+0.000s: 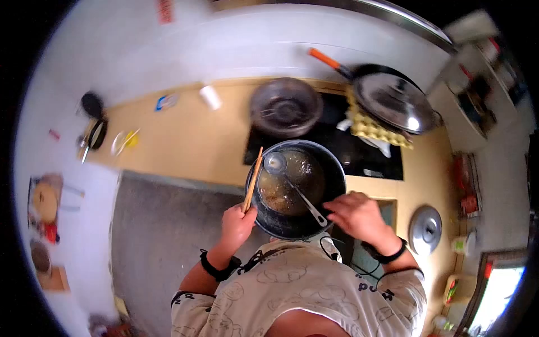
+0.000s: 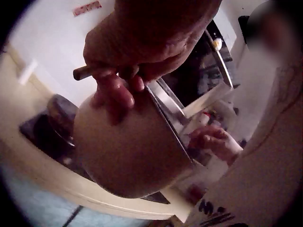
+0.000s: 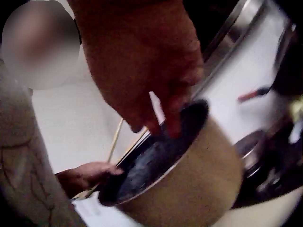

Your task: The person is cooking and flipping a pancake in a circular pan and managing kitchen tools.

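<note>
In the head view a deep dark pot (image 1: pixel 339 168) with cloudy liquid is held in front of the person's body. My left hand (image 1: pixel 237 227) is at its left rim and grips a pair of wooden chopsticks (image 1: pixel 254 180). In the left wrist view, fingers (image 2: pixel 116 97) of that hand lie against the pot's pale outer wall (image 2: pixel 128 156). A metal ladle (image 1: pixel 300 194) leans inside the pot, its handle end on the near right rim. Close beside that handle end is my right hand (image 1: pixel 359 216), its fingers loosely bent at the rim.
Behind the pot, a brown basin (image 1: pixel 286 104) stands on the black cooktop (image 1: pixel 331 160). A lidded wok (image 1: pixel 393 98) with an orange handle sits over a yellow egg tray (image 1: pixel 376 129). A round lid (image 1: pixel 425 229) lies on the right counter. A white cup (image 1: pixel 210 97) is at the back.
</note>
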A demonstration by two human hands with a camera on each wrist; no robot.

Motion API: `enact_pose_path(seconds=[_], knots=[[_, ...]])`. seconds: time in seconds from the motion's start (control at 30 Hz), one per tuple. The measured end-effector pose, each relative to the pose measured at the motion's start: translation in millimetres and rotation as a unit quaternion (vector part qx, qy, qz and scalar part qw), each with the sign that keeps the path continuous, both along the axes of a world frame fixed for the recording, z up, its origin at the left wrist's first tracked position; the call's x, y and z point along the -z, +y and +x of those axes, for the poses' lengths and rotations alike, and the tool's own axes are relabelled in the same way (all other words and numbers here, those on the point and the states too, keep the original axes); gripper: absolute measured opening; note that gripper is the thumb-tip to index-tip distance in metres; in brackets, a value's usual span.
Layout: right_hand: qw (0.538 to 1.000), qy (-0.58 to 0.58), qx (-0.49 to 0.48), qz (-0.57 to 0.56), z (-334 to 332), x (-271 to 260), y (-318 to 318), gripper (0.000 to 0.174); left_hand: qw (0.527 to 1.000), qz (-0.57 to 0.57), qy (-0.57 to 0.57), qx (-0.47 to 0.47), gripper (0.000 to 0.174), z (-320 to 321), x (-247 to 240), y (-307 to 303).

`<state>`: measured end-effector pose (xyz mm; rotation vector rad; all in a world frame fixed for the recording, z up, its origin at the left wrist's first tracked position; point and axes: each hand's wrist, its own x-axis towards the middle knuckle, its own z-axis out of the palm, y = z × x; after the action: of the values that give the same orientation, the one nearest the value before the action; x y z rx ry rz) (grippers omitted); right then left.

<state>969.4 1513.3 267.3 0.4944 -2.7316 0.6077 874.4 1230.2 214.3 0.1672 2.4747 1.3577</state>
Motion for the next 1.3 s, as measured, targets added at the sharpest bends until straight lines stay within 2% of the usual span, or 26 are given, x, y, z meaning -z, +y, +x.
enact_pose_path(seconds=[0.03,0.1,0.17,0.23,0.3,0.37,0.4,0.43,0.47,0.5,0.57,0.7,0.77,0.8,0.83,0.87,0.9,0.97,1.03,1.13,1.23,1.3], knots=[[0.996,-0.039,-0.054,0.059,-21.3,8.6,-31.2,0.033,0.999,0.002,0.006,-0.031,0.028,2.0,-6.2,-21.5],[0.982,-0.047,-0.066,0.17,-49.6,22.2,-93.6,0.043,0.995,-0.039,0.05,-0.073,0.026,12.3,-22.3,-60.9],[0.974,-0.054,-0.111,0.191,-82.2,44.8,-145.4,0.046,0.984,-0.046,0.088,-0.147,0.023,20.4,-16.0,-103.4],[0.963,-0.058,-0.149,0.218,-105.1,45.2,-185.0,0.049,0.967,-0.1,0.114,-0.206,0.021,27.4,-20.1,-134.7],[0.972,0.016,-0.202,0.118,-126.5,31.8,-222.1,0.037,0.952,-0.091,0.119,-0.268,0.02,35.0,-18.2,-166.0],[0.971,0.018,-0.235,-0.038,-146.2,13.2,-254.3,0.035,0.934,-0.084,0.126,-0.324,0.02,38.7,-14.7,-191.4],[0.962,-0.099,-0.227,-0.114,-156.4,7.8,-269.7,0.032,0.922,-0.086,0.13,-0.354,0.02,38.2,-13.4,-202.8],[0.935,-0.217,-0.213,-0.185,-164.6,5.4,-287.9,0.03,0.91,-0.088,0.134,-0.382,0.02,39.9,-11.5,-217.3],[0.901,-0.228,-0.254,-0.268,-181.8,22.8,-305.0,0.023,0.903,-0.09,0.133,-0.398,0.02,38.1,-10.0,-230.9],[0.843,-0.257,-0.293,-0.371,-191.7,24.8,-326.6,0.019,0.89,-0.099,0.156,-0.416,0.02,34.9,-6.5,-243.5],[0.814,-0.338,-0.277,-0.383,-208.1,17.9,-361.5,0.015,0.871,-0.111,0.178,-0.444,0.021,25.4,-6.8,-268.1],[0.796,-0.412,-0.294,-0.332,-251.1,26.2,-423.9,0.015,0.845,-0.102,0.151,-0.502,0.026,-3.6,-0.5,-323.7],[0.834,-0.315,-0.372,-0.258,-275.2,14.5,-448.2,0.014,0.838,-0.101,0.122,-0.522,0.03,-21.7,2.2,-356.1],[0.83,-0.316,-0.38,-0.258,-289.3,8.1,-457.0,0.014,0.829,-0.091,0.115,-0.54,0.032,-30.9,3.0,-369.3],[0.856,-0.188,-0.445,-0.182,-302.0,1.6,-465.6,0.013,0.819,-0.082,0.104,-0.559,0.035,-37.4,3.4,-383.9],[0.858,-0.056,-0.499,-0.104,-311.3,1.6,-474.1,0.013,0.814,-0.086,0.097,-0.566,0.035,-40.8,5.7,-397.1],[0.853,-0.062,-0.508,-0.104,-320.7,5.6,-484.7,0.013,0.807,-0.098,0.093,-0.575,0.036,-45.9,7.0,-411.0],[0.848,0.019,-0.528,-0.031,-338.4,18.8,-508.7,0.014,0.793,-0.111,0.089,-0.593,0.037,-55.3,10.0,-439.0],[0.831,0.037,-0.554,-0.032,-352.8,34.5,-536.4,0.014,0.782,-0.158,0.072,-0.599,0.032,-62.8,11.7,-465.2],[0.807,0.072,-0.585,-0.033,-366.7,52.4,-578.3,0.013,0.763,-0.166,0.089,-0.618,0.031,-75.4,3.9,-498.2],[0.822,0.038,-0.568,-0.015,-377.5,58.5,-619.5,0.01,0.755,-0.14,0.081,-0.635,0.03,-88.9,7.2,-543.4],[0.84,-0.037,-0.537,-0.062,-385.9,61.6,-648.4,0.013,0.753,-0.151,0.095,-0.633,0.031,-100.5,9.6,-574.7]])
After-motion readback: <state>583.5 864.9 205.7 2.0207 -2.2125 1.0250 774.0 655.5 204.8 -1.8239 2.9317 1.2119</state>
